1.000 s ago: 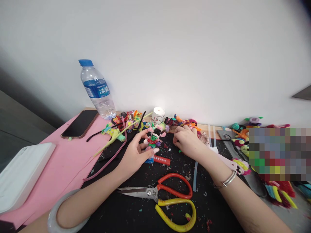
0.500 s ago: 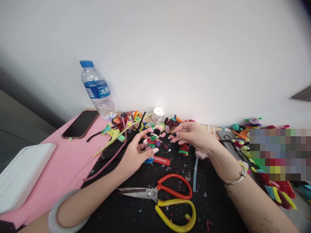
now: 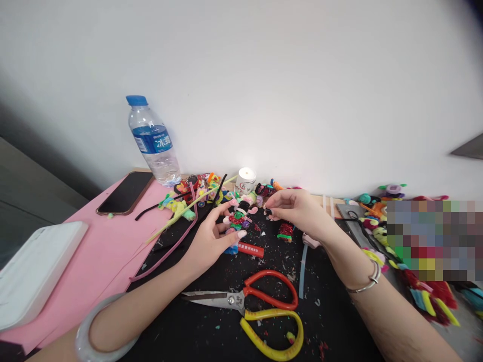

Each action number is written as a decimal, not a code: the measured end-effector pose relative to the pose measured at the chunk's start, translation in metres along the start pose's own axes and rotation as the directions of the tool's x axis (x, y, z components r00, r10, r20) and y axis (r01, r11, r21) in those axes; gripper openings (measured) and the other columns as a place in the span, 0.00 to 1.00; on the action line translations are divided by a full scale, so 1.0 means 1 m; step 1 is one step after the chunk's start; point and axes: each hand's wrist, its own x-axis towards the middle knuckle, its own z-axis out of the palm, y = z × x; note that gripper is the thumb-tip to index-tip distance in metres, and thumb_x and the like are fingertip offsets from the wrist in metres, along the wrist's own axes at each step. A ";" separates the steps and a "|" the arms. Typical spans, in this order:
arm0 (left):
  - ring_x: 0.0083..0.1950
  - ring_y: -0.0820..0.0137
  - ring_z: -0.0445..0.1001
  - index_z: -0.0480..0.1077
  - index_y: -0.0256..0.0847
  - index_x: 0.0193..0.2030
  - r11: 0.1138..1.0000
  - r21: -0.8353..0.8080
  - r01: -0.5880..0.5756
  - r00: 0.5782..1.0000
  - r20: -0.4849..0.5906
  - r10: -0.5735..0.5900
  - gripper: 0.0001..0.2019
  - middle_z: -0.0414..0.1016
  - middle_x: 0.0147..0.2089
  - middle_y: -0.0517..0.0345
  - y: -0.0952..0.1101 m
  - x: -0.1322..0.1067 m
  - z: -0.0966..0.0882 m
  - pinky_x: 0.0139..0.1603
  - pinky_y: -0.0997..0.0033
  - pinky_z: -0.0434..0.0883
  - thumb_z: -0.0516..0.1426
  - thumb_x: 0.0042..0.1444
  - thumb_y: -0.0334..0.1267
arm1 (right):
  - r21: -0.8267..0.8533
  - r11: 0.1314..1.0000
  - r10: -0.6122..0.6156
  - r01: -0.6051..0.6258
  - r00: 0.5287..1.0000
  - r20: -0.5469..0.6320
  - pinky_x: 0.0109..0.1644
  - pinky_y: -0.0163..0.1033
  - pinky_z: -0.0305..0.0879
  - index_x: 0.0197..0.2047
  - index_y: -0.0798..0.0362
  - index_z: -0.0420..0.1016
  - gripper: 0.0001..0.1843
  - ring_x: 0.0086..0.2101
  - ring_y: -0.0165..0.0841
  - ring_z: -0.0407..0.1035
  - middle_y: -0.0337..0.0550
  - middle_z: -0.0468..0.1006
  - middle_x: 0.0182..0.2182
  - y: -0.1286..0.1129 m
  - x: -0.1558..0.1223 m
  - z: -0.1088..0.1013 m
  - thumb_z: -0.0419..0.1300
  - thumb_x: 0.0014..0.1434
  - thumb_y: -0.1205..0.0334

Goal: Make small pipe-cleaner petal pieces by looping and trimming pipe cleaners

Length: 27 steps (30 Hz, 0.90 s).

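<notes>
My left hand (image 3: 213, 236) is closed around a small fuzzy figure (image 3: 238, 217) made of pipe cleaner, with green, red and pink parts and a black top. Just right of it, my right hand (image 3: 292, 211) pinches a small black piece (image 3: 268, 212) between thumb and fingertips; its exact shape is too small to tell. Under the right wrist lies a red and green fuzzy roll (image 3: 285, 232). A red strip with white lettering (image 3: 252, 250) is beside the left fingers. Scissors (image 3: 236, 300) with one red and one yellow handle lie open nearer to me.
A lit white candle cup (image 3: 246, 181) stands behind the hands by the wall. Fuzzy figures (image 3: 183, 206) lie at left, more (image 3: 372, 211) at right. A water bottle (image 3: 154, 146), phone (image 3: 125, 192) and white box (image 3: 43, 271) stand or lie left. Scraps litter the black mat (image 3: 211, 332).
The right fingers have drawn together into a pinch on the small black piece. My left hand and the figure stay nearly in place.
</notes>
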 end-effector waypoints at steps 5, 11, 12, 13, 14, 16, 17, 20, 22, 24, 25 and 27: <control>0.40 0.73 0.69 0.60 0.46 0.59 1.000 0.013 -0.011 1.000 0.002 0.011 0.31 0.60 0.47 0.58 0.000 -0.001 0.000 0.42 0.75 0.70 0.63 0.47 0.34 | -0.113 0.993 -0.039 0.040 0.999 0.012 0.40 0.39 0.74 0.34 0.53 0.79 0.09 0.33 0.33 0.75 0.42 0.81 0.33 0.002 0.000 -0.001 0.58 0.51 0.70; 0.39 0.74 0.70 0.62 0.46 0.58 1.000 0.030 -0.002 1.000 -0.015 0.002 0.32 0.63 0.48 0.57 0.000 -0.001 -0.001 0.40 0.75 0.69 0.64 0.45 0.35 | -0.053 0.998 -0.020 0.021 1.000 0.015 0.41 0.40 0.75 0.34 0.52 0.79 0.09 0.33 0.33 0.76 0.41 0.81 0.33 -0.001 -0.001 0.002 0.59 0.51 0.70; 0.39 0.74 0.70 0.62 0.46 0.58 1.000 0.027 -0.001 1.000 -0.017 0.002 0.32 0.63 0.48 0.57 0.000 -0.001 0.000 0.40 0.75 0.69 0.64 0.45 0.35 | -0.035 0.999 -0.014 0.014 1.000 0.001 0.40 0.40 0.75 0.33 0.52 0.79 0.08 0.32 0.33 0.76 0.41 0.81 0.31 -0.002 -0.001 0.003 0.60 0.51 0.70; 0.40 0.73 0.71 0.62 0.46 0.58 1.000 0.022 -0.001 1.000 -0.019 0.001 0.32 0.64 0.48 0.56 0.000 -0.001 0.000 0.40 0.75 0.70 0.64 0.45 0.35 | -0.022 1.000 -0.008 0.008 1.000 -0.011 0.39 0.39 0.75 0.33 0.53 0.78 0.07 0.31 0.33 0.76 0.40 0.81 0.30 -0.002 -0.001 0.004 0.60 0.51 0.69; 0.41 0.73 0.71 0.62 0.45 0.58 1.000 0.014 0.002 1.000 -0.018 -0.002 0.32 0.64 0.49 0.56 0.000 0.000 0.000 0.40 0.75 0.70 0.64 0.45 0.35 | -0.014 1.000 -0.005 0.004 1.000 -0.021 0.38 0.39 0.75 0.32 0.53 0.78 0.06 0.30 0.32 0.76 0.40 0.81 0.28 -0.002 -0.001 0.004 0.60 0.51 0.69; 0.43 0.71 0.72 0.62 0.45 0.58 1.000 -0.017 0.018 1.000 -0.007 -0.019 0.31 0.65 0.52 0.55 0.001 0.000 0.000 0.42 0.74 0.70 0.64 0.45 0.35 | -0.006 1.000 -0.005 0.005 0.999 -0.033 0.37 0.38 0.75 0.32 0.53 0.78 0.05 0.29 0.32 0.76 0.40 0.80 0.26 -0.001 0.000 0.004 0.60 0.51 0.69; 0.44 0.70 0.72 0.62 0.45 0.58 0.999 -0.038 0.033 0.999 -0.001 -0.033 0.31 0.65 0.54 0.54 0.001 0.000 0.000 0.43 0.73 0.71 0.64 0.46 0.35 | -0.001 1.000 -0.007 0.006 0.999 -0.035 0.36 0.38 0.75 0.32 0.54 0.77 0.05 0.29 0.31 0.76 0.40 0.80 0.25 0.000 0.001 0.004 0.60 0.51 0.69; 0.43 0.70 0.73 0.61 0.44 0.58 0.993 -0.091 0.075 0.997 0.012 -0.075 0.30 0.67 0.55 0.53 0.003 0.000 0.000 0.42 0.73 0.71 0.64 0.47 0.35 | 0.007 1.000 -0.020 0.020 0.999 -0.029 0.36 0.37 0.75 0.34 0.56 0.77 0.06 0.29 0.30 0.76 0.41 0.80 0.26 0.002 0.001 0.004 0.59 0.52 0.68; 0.42 0.71 0.73 0.61 0.44 0.58 0.990 -0.108 0.088 0.996 0.018 -0.086 0.30 0.70 0.53 0.53 0.004 0.000 0.000 0.40 0.74 0.71 0.63 0.48 0.35 | 0.015 0.999 -0.032 0.033 0.999 -0.024 0.37 0.37 0.75 0.35 0.57 0.77 0.07 0.30 0.30 0.76 0.41 0.80 0.27 0.003 0.001 0.004 0.59 0.53 0.68; 0.42 0.70 0.74 0.61 0.44 0.59 0.988 -0.120 0.096 0.995 0.020 -0.094 0.30 0.72 0.52 0.53 0.004 0.000 0.000 0.40 0.74 0.71 0.64 0.48 0.35 | 0.037 0.999 -0.038 0.039 0.999 -0.018 0.39 0.37 0.75 0.36 0.56 0.77 0.08 0.31 0.30 0.76 0.42 0.80 0.29 0.004 0.001 0.004 0.59 0.53 0.68; 0.42 0.70 0.74 0.61 0.44 0.59 0.987 -0.126 0.101 0.995 0.019 -0.100 0.30 0.72 0.52 0.53 0.004 0.000 0.000 0.40 0.73 0.71 0.64 0.47 0.35 | 0.047 0.998 -0.037 0.037 0.999 -0.013 0.40 0.37 0.75 0.37 0.56 0.77 0.08 0.32 0.31 0.76 0.41 0.80 0.30 0.004 0.001 0.004 0.59 0.53 0.68; 0.42 0.70 0.74 0.61 0.44 0.59 0.985 -0.134 0.107 0.994 0.013 -0.107 0.31 0.72 0.52 0.53 0.004 0.000 0.000 0.41 0.73 0.71 0.64 0.47 0.35 | 0.061 0.998 -0.029 0.029 1.000 -0.003 0.42 0.37 0.75 0.38 0.55 0.78 0.09 0.34 0.31 0.76 0.41 0.81 0.32 0.005 0.001 0.003 0.59 0.53 0.68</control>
